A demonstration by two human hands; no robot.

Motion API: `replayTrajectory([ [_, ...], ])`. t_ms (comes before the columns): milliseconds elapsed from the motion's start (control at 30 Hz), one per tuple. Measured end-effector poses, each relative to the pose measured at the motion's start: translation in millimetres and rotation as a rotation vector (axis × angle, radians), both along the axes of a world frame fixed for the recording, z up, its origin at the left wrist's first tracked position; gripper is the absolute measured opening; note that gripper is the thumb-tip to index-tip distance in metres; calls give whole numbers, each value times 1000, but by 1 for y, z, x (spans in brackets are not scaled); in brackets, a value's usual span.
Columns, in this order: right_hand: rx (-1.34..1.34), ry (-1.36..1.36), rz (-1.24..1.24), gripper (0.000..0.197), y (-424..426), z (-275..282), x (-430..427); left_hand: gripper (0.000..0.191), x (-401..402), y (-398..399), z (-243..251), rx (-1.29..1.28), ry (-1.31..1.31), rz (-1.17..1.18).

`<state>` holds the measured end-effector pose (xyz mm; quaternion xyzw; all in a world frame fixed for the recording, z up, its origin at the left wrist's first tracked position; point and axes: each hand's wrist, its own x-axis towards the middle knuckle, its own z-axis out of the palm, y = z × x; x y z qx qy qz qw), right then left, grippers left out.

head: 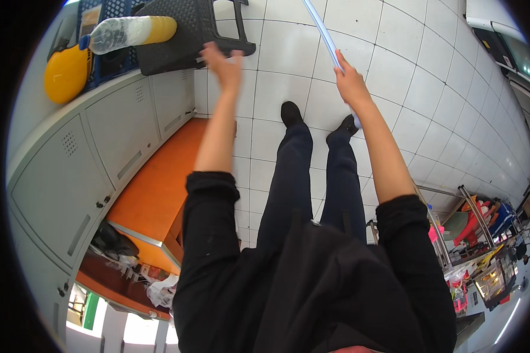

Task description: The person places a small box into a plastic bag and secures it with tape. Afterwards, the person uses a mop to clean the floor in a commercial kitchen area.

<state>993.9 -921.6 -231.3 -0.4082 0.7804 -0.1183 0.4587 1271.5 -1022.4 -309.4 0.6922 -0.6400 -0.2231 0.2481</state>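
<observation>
My right hand (pixel 350 81) grips a slim light-blue pole (pixel 322 31), which slants from beside my shoe up past the top of the view. What sits at either end of the pole cannot be seen. Slightly blurred, my left hand (pixel 224 68) is raised with its fingers apart and nothing in it. Behind that hand in the view is a black woven-pattern plastic stool (pixel 176 48), tipped on its side at the end of the lockers. I cannot tell whether the fingers touch the stool.
Grey metal lockers (pixel 115 128) line the left, with an orange bench (pixel 159 176) along them. A plastic bottle (pixel 132 33) of yellow liquid, a yellow hard hat (pixel 66 75) and a blue crate (pixel 110 66) are above. White tiles (pixel 388 57) cover the floor. Metal rails (pixel 475 214) stand right.
</observation>
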Motion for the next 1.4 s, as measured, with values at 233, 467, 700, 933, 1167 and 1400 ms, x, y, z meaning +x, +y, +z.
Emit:
replayTrajectory([
  [233,342,-48,125,50,158,175,-35,79,-189,163,37,88,-142,-765],
  [467,454,114,439,54,196,356,-89,23,-227,251,127,197,331,-980],
  [700,535,108,881,55,129,304,-55,33,-140,251,101,289,212,-588],
  [933,356,-203,948,58,187,162,54,21,31,251,30,520,-300,-597],
  [1167,858,-611,-2,55,257,285,-84,13,-114,328,87,605,-22,-782],
  [1400,481,-665,173,54,286,250,-71,18,-100,350,33,241,163,-647],
])
